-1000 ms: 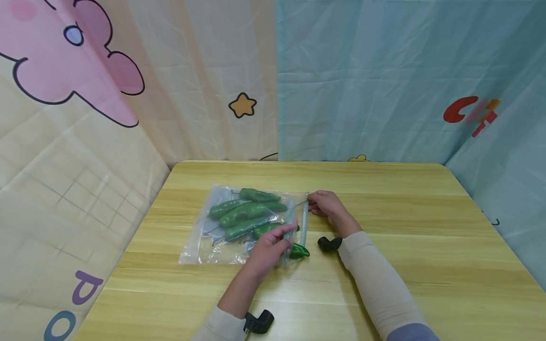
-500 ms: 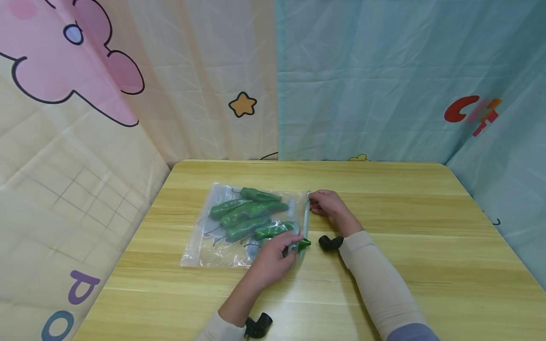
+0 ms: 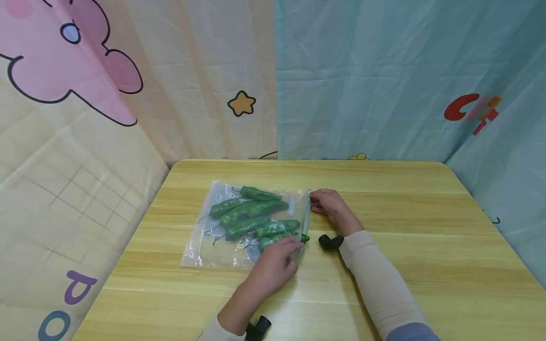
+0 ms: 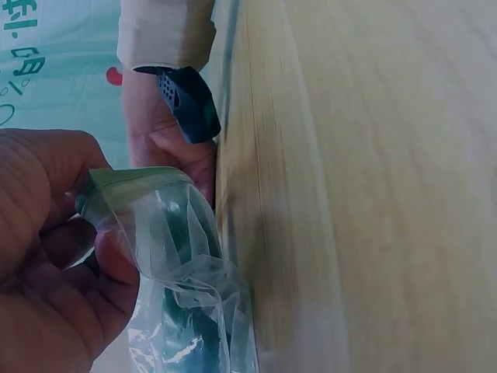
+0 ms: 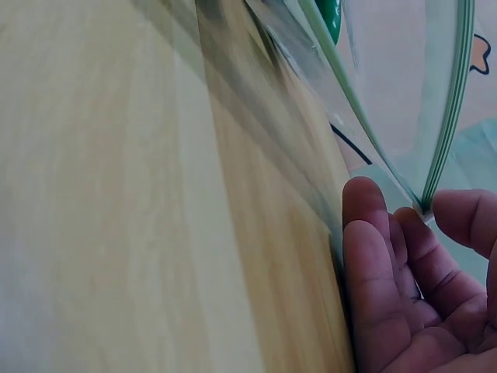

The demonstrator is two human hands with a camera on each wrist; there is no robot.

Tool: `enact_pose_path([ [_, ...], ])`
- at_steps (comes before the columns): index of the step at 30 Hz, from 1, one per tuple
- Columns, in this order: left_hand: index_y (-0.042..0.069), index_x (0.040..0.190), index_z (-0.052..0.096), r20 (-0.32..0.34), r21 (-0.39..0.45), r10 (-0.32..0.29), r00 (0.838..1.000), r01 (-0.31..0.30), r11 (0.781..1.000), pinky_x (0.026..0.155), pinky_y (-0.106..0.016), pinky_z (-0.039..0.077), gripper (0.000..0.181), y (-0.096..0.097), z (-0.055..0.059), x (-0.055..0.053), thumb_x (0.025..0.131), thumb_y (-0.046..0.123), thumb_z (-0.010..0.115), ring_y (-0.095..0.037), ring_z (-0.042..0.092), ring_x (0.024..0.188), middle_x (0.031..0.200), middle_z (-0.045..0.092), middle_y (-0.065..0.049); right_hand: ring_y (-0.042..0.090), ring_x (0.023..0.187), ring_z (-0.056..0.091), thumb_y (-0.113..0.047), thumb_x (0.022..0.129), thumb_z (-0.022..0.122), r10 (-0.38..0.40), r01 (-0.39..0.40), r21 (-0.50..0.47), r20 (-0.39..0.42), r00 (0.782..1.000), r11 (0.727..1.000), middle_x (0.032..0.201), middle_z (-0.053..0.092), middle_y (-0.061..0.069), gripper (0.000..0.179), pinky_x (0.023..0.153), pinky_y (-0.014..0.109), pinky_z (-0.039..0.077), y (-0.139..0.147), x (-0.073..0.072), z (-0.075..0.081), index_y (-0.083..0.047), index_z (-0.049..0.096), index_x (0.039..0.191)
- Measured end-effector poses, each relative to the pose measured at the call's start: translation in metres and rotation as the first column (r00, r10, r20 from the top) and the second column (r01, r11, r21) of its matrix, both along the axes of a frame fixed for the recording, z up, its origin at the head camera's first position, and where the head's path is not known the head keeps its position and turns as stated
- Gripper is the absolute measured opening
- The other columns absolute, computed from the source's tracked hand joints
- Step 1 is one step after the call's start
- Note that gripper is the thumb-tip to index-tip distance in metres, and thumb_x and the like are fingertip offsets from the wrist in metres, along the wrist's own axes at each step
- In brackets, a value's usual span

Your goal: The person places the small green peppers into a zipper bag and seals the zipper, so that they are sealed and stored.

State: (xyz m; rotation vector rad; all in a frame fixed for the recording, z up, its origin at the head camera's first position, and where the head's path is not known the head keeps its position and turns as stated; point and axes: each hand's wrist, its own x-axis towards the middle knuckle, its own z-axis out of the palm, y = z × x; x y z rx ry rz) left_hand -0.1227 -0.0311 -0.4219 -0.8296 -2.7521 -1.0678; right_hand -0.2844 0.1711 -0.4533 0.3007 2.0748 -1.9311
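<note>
A clear zip-top bag lies flat on the table, its mouth facing right. Inside it are several long green peppers. The tip of one pepper shows at the mouth, by the left fingertips. My left hand grips the near part of the mouth; in the left wrist view, thumb and finger pinch the bag's green edge. At the far corner of the mouth, my right hand pinches the end of the zip strip between thumb and finger. In the right wrist view the two strips spread apart from that corner.
The wooden table extends to both sides and in front of the bag. Printed cloth curtains hang behind and at the sides. Each wrist carries a black camera.
My left hand has moved right and slightly toward me, drawing the bag's upper edge over the pepper to the other zip strip. My right hand has stayed at the far corner.
</note>
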Motion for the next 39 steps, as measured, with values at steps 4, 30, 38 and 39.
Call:
enact_pose_path([
  [4,0.006,0.115,0.064,-0.045,-0.058,0.010,0.999,-0.013,0.998,0.088,-0.034,0.047,0.043,-0.0011,0.0010,0.0011,0.073,-0.003,0.056,-0.023,0.056,0.109,0.121,0.059,-0.007,0.017,0.079,0.058,-0.020,0.091,0.055,-0.012,0.012,-0.024,0.002,1.000,1.000,0.093,0.058,0.010,0.025,0.073,0.028,0.053,0.0007,-0.0006,-0.0004,0.002,0.061,0.103],
  [30,0.012,0.108,0.067,-0.238,-0.046,0.170,0.956,-0.186,0.981,0.066,-0.027,0.050,0.039,0.0033,-0.0003,0.0003,0.073,-0.004,0.058,-0.013,0.060,0.088,0.100,0.060,0.005,0.019,0.082,0.059,-0.017,0.091,0.055,-0.036,0.038,-0.101,0.019,0.999,0.994,0.097,0.058,0.013,0.023,0.076,0.030,0.053,0.0055,-0.0020,-0.0023,0.003,0.059,0.104],
  [38,0.012,0.105,0.067,-0.369,-0.164,0.112,0.923,-0.184,0.969,0.058,-0.024,0.049,0.033,0.0024,0.0000,-0.0001,0.075,-0.001,0.061,-0.012,0.055,0.079,0.095,0.055,0.002,0.019,0.082,0.059,-0.017,0.091,0.055,-0.035,0.038,-0.114,0.025,0.999,0.993,0.096,0.057,0.013,0.023,0.077,0.031,0.053,0.0057,-0.0016,-0.0027,0.002,0.058,0.103],
  [39,0.012,0.104,0.067,-0.371,-0.166,0.104,0.923,-0.176,0.970,0.055,-0.023,0.048,0.033,0.0020,0.0009,-0.0004,0.074,-0.001,0.061,-0.012,0.055,0.076,0.094,0.054,0.001,0.019,0.082,0.060,-0.017,0.091,0.055,-0.035,0.038,-0.118,0.026,0.999,0.992,0.096,0.057,0.013,0.023,0.077,0.031,0.053,0.0057,-0.0017,-0.0029,0.002,0.058,0.103],
])
